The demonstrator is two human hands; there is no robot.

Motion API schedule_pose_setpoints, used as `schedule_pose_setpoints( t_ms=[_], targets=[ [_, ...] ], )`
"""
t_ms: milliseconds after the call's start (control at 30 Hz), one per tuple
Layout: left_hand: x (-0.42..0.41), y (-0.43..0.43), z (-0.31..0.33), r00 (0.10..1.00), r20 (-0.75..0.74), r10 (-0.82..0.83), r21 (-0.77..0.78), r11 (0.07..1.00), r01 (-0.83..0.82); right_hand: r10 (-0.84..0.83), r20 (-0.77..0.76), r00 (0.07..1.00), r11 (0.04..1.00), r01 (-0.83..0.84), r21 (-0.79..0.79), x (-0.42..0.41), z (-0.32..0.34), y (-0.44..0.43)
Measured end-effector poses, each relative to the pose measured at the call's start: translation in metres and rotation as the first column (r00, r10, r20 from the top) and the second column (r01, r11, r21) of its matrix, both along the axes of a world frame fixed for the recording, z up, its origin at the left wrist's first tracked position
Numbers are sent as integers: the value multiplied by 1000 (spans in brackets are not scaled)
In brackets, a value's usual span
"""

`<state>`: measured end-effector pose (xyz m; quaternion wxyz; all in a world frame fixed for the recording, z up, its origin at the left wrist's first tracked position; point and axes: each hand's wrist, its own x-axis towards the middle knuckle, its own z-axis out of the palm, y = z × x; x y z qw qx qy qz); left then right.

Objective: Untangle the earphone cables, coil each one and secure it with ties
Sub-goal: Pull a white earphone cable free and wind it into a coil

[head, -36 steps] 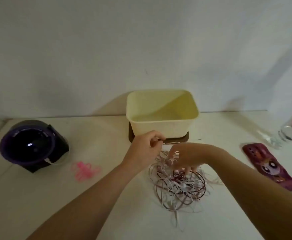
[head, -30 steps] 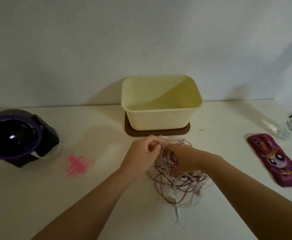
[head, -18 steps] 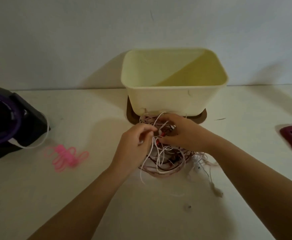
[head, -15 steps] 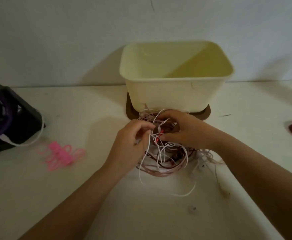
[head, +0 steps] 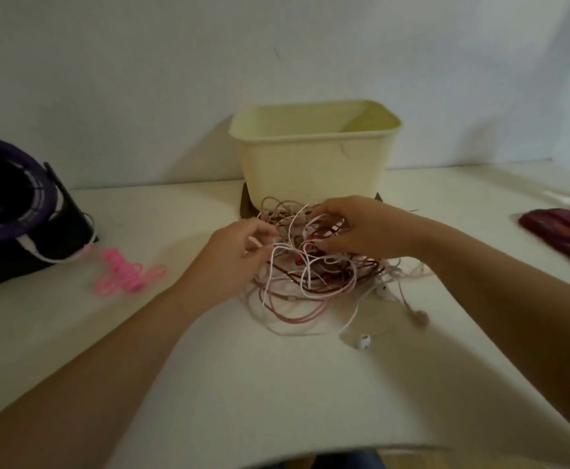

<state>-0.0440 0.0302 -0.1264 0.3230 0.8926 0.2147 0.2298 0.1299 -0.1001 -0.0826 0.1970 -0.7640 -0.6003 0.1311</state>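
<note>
Item: one tangle of earphone cables, lying on the table directly in front of the cream tub and touching its base. White, pale pink and dark red strands are looping over one another; the number of separate cables cannot be told. Two earbuds are trailing out of the tangle on the side away from the tub: one white earbud and one pinkish earbud.

Hands: two.
- The left hand is reaching in at the tangle's left edge, fingers curled and pinching a white strand.
- The right hand is resting over the top of the tangle just in front of the tub, fingers curled down among the loops and pinching strands beside a small red piece.

Ties: one loose bunch of pink ties, lying well to the left of the tub; individual count unclear.

Other: one tub, standing on one brown mat; one purple-and-black device sitting far left of the tub; one maroon case lying far right of it.
</note>
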Motion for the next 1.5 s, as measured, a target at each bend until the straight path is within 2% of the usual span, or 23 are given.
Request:
schedule_pose_setpoints(
  t_ms=[100, 233, 367, 433, 500, 600, 833, 933, 1000, 1067, 1133, 1200, 1333, 1433, 1500],
  targets=[
    [-10, -7, 4, 1000, 23, 12, 12, 1000, -12, -48, 6, 999, 999, 48, 17, -5, 14, -15],
    [-20, -14, 7, 993, 112, 32, 88, 995, -42, -117, -3, 993, 985, 117, 123, -16, 26, -39],
    [-29, -25, 8, 983, 183, 26, 165, 985, -57, -111, 46, 993, 973, 99, 209, -26, 27, -67],
    [-31, -33, 8, 982, 188, -21, 199, 980, -17, -55, 83, 995, 991, 44, 127, -30, 22, -80],
    [-34, -42, 7, 982, 178, -71, 209, 977, 33, 22, 104, 994, 999, -20, -25, -33, 12, -87],
    [-35, -53, 2, 981, 146, -129, 236, 967, 92, 68, 213, 975, 983, -28, -182, -31, -7, -88],
    [-34, -57, -8, 986, 2, -169, 283, 945, 162, 130, 397, 909, 975, -45, -217, -23, -18, -76],
    [-35, -53, -7, 987, -35, -158, 287, 944, 161, 146, 544, 826, 969, -8, -247, -24, -13, -73],
    [-36, -51, -7, 987, -57, -153, 275, 948, 162, 136, 571, 810, 965, 24, -263, -23, -11, -72],
    [-37, -49, -7, 986, -77, -145, 269, 950, 160, 99, 497, 862, 970, 28, -241, -23, -4, -73],
    [-39, -46, -3, 987, -79, -140, 282, 946, 157, 21, 326, 945, 989, 28, -145, -22, 9, -72],
    [-39, -43, 7, 988, -47, -146, 289, 945, 154, -42, 135, 990, 999, 42, 1, -22, 30, -70],
    [-30, -42, 36, 989, 76, -131, 259, 960, 107, -33, -194, 980, 966, 81, 244, -23, 74, -66],
    [-19, -43, 62, 985, 117, -124, 250, 964, 91, 1, -284, 959, 918, 112, 381, -24, 104, -59],
    [-10, -43, 84, 979, 169, -116, 180, 980, 85, 12, -292, 956, 886, 125, 446, -27, 125, -53]
  ],
)
